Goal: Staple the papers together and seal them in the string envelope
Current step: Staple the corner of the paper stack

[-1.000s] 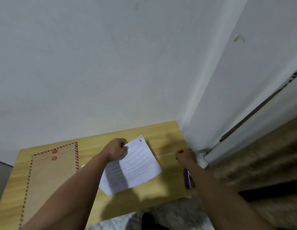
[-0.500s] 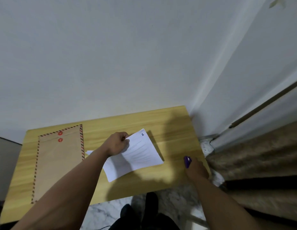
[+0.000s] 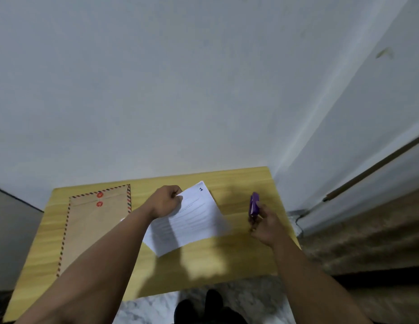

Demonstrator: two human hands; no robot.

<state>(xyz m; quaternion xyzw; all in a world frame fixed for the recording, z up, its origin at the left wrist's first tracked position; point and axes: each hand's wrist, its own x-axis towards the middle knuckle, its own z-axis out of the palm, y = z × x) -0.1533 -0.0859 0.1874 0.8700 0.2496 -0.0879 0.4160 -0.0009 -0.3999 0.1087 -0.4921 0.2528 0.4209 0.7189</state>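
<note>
- We have our right hand [image 3: 264,224] wrapped around the purple stapler [image 3: 254,204], fingers closed on its lower end, the body standing nearly upright with its long axis pointing away from us toward the wall [image 3: 157,78].
- Over on the other side, our left hand [image 3: 166,201] is clenched on the top-left corner of the papers [image 3: 192,218], pinching the sheets together there, with the rest of the stack angled down and toward us over the wooden table [image 3: 239,260].
- Here is the relation that counts: the pinched corner lies to the left of the stapler, with a stretch of bare table between them, so they are near but not touching. The right hand is the nearer one to close that gap, and we judge the stapler's mouth must turn to face left toward that corner.
- Whether the stapler's mouth is open we cannot tell from here.
- The string envelope [image 3: 96,228] lies flat at the left of the table, long axis running away from us, its two red button discs [image 3: 99,199] at the far end, and a striped border round the edge. It sits just beside our left forearm, not yet in play.
- Writing: a single "1" is printed near the papers' far right corner; the lines of text below it are too faint to read. We see no brand on the stapler.
</note>
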